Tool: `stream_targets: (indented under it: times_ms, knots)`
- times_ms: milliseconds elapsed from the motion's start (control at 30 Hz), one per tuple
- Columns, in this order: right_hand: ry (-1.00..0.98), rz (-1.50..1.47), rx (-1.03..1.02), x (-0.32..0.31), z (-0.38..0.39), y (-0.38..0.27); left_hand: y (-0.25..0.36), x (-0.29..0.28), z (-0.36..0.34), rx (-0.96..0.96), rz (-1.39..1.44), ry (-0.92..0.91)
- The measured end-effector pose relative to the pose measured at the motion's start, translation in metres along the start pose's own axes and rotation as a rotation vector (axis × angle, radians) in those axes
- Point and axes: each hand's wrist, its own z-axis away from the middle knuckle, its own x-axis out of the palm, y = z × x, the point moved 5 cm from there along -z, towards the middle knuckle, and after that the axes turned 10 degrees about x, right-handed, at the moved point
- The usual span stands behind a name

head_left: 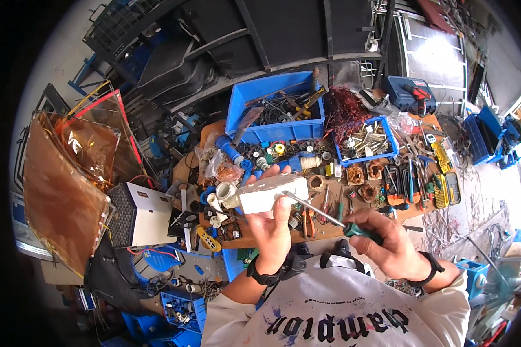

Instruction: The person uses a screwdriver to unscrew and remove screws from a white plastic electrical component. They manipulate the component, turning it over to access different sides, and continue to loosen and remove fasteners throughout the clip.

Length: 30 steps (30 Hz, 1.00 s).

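Above the workbench, my left hand (272, 237) grips a white box-shaped piece (266, 199) from below, its thumb on the near face and fingertips showing past the far edge. My right hand (385, 243) is wrapped round the green handle of a screwdriver (321, 214). The screwdriver's metal shaft points up and left, and its tip meets or lies just over the right part of the white piece; I cannot tell which. What the white piece belongs to is not clear. White pipe fittings (226, 191) lie just left of it.
A large blue bin (278, 133) of tools stands at the back of the bench (260, 236). Right of it are a blue tray (367, 157) of bolts, tangled dark red wire (350, 113), pliers (309, 222), hex keys and a red drill (419, 98). Brown panels (63, 191) lean at far left.
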Motion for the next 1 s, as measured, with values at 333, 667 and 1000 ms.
stream_targets:
  times_ms: [333,667,1000]
  knots:
    - [0.091,0.000,-0.156,0.030,-0.003,0.015,-0.001,0.002,0.001,0.010,0.044,0.105]
    - [0.078,-0.291,-0.049,0.029,-0.013,0.018,-0.010,0.015,0.012,0.056,0.056,0.007]
    - [0.025,0.083,-0.053,0.004,0.007,-0.004,-0.008,0.000,0.000,0.086,0.028,-0.055]
